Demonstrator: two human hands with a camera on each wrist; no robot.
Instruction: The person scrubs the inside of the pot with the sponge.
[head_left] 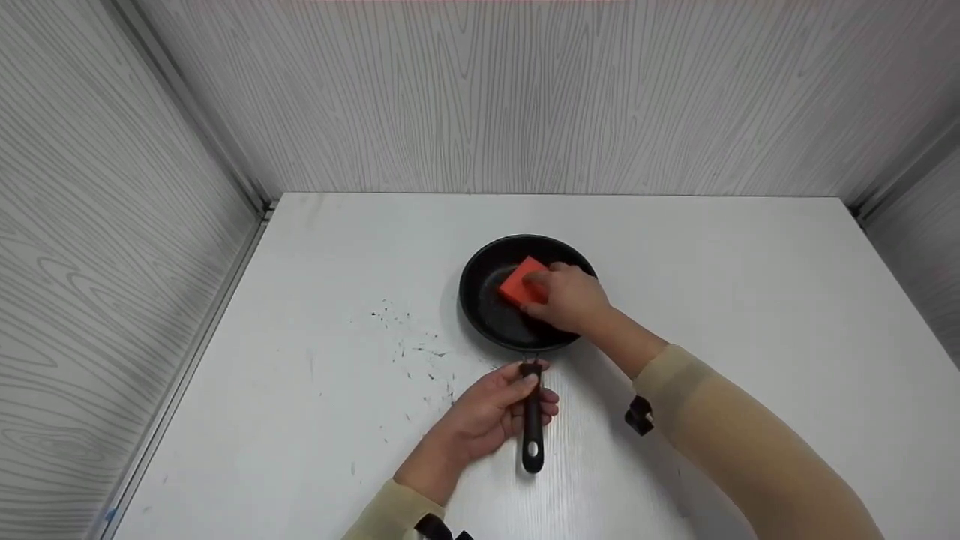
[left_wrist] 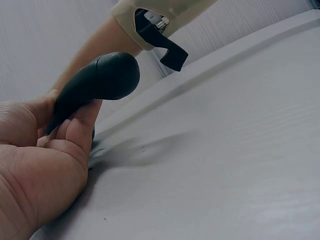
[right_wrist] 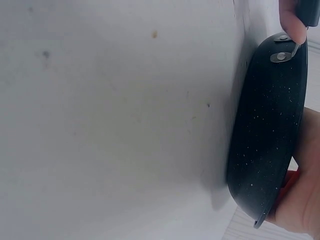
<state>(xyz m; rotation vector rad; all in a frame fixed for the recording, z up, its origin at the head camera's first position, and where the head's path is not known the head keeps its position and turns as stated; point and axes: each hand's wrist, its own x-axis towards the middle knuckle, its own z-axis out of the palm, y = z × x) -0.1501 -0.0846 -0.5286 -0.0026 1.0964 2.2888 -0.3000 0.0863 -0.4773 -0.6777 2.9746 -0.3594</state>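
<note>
A black frying pan (head_left: 495, 319) sits near the middle of the white table, its handle (head_left: 532, 431) towards me. My left hand (head_left: 487, 409) grips that handle near the pan, thumb on top and fingers beneath. In the left wrist view the handle's rounded end (left_wrist: 117, 75) sticks out past the palm. Inside the pan, my right hand (head_left: 574, 298) holds an orange-red sponge (head_left: 521, 281) against the bottom. The right wrist view shows the pan's speckled outer side (right_wrist: 265, 125) and the right hand (right_wrist: 302, 195) reaching over its rim, with only a sliver of the sponge showing.
Dark specks and scratches (head_left: 427, 352) mark the white table (head_left: 337, 262) left of the pan. Grey wood-grain panels (head_left: 465, 97) stand behind the table and along both sides. A black wrist mount (head_left: 639, 416) hangs under the right sleeve.
</note>
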